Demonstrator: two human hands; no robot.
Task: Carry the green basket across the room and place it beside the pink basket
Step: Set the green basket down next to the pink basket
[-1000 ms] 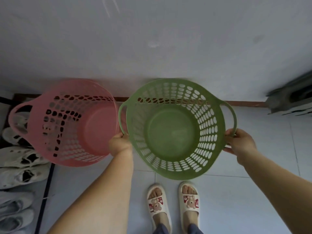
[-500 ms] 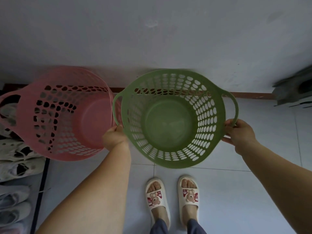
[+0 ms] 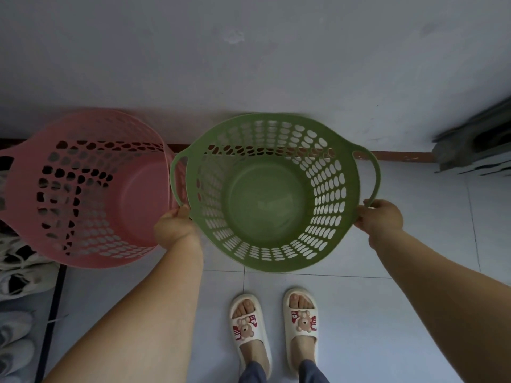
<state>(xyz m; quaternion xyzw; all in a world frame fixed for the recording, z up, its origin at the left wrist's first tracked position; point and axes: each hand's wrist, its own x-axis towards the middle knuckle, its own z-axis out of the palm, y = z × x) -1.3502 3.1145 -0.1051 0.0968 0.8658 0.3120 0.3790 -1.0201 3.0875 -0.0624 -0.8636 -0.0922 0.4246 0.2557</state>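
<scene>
The green basket [image 3: 343,194], round, perforated and empty, sits low in front of the wall, right of the pink basket [image 3: 25,205]. Its left handle overlaps the pink basket's right rim. My left hand [image 3: 175,228] grips the green basket's left rim just below that handle. My right hand [image 3: 380,217] grips the right rim below the right handle. Whether the green basket rests on the floor or hangs just above it cannot be told. The pink basket is also empty and stands against the wall.
A white wall [image 3: 249,64] with a brown skirting board [image 3: 401,156] rises directly behind both baskets. Several pale shoes [image 3: 19,275] lie at the left edge. A dark object [image 3: 475,145] stands at the right. My slippered feet [image 3: 273,324] stand on pale floor tiles.
The view has shifted slightly; the green basket sits a little lower and closer to the pink basket, and both hands keep the same hold on its rim.
</scene>
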